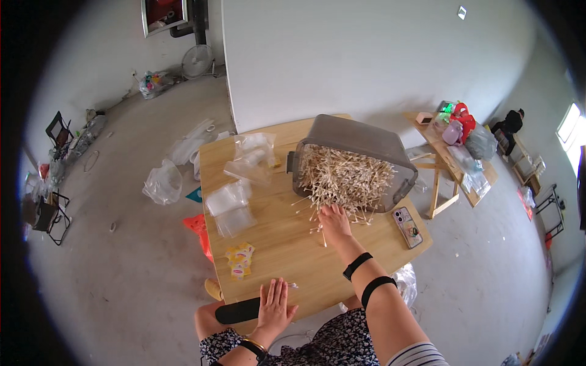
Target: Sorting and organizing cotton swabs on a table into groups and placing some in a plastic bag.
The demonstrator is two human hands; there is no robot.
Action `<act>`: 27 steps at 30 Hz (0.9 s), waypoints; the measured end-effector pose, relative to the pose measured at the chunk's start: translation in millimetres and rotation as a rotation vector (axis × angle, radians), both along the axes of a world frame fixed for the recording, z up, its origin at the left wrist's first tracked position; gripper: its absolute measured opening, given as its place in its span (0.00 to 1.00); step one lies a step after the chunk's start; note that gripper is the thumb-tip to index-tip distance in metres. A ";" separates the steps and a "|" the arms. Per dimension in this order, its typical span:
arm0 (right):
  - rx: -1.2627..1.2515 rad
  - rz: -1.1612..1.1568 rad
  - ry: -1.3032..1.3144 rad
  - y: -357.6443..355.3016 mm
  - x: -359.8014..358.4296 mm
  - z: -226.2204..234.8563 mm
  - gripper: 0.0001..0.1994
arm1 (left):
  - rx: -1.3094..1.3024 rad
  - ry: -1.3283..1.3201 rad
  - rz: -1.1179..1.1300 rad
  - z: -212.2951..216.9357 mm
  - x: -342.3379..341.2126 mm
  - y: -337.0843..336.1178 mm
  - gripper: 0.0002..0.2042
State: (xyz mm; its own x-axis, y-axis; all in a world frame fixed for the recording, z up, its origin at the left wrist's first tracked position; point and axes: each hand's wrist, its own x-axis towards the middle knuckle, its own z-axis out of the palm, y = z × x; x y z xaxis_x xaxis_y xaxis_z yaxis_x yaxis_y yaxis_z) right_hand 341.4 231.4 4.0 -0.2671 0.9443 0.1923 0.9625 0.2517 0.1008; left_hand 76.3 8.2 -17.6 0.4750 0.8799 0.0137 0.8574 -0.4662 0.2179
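Note:
A translucent grey plastic bin point(360, 131) lies tipped on its side on the wooden table point(287, 244), its mouth facing me. A heap of loose cotton swabs point(345, 177) fills it and spills onto the tabletop. My right hand point(334, 222) is at the near edge of the heap, fingers curled in among the swabs, the fingertips hidden. Near the table's front edge, my left hand point(276, 305) lies flat with its fingers stretched out. A few swab tips point(293, 285) show beside its fingertips. Left of that hand is a dark, rounded flat thing point(238, 311).
Clear plastic bags point(229, 207) and yellow-and-white labels point(241, 259) lie on the table's left side. A phone point(407, 227) rests at the right edge. Beyond stands a side table point(448, 152) with bags. A plastic bag point(163, 183) sits on the floor at left.

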 end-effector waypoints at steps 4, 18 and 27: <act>0.037 0.042 0.074 -19.8 -19.3 -7.5 0.06 | 0.012 -0.002 -0.003 3.0 -0.4 -0.1 0.42; -0.248 0.050 0.434 -151.7 -66.6 30.1 0.37 | 0.044 0.012 0.042 21.5 -1.6 20.2 0.47; -0.268 -0.054 0.245 -176.4 52.3 -1.8 0.53 | -0.047 -0.017 0.036 27.5 15.5 84.5 0.64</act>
State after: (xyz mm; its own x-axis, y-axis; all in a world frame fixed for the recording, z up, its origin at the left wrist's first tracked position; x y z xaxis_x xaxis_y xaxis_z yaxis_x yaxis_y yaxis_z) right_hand 393.7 55.0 2.2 -0.1920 0.9813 -0.0119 0.9625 0.1859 -0.1974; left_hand 91.8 92.7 9.9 0.4427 0.8964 -0.0200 0.8696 -0.4239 0.2532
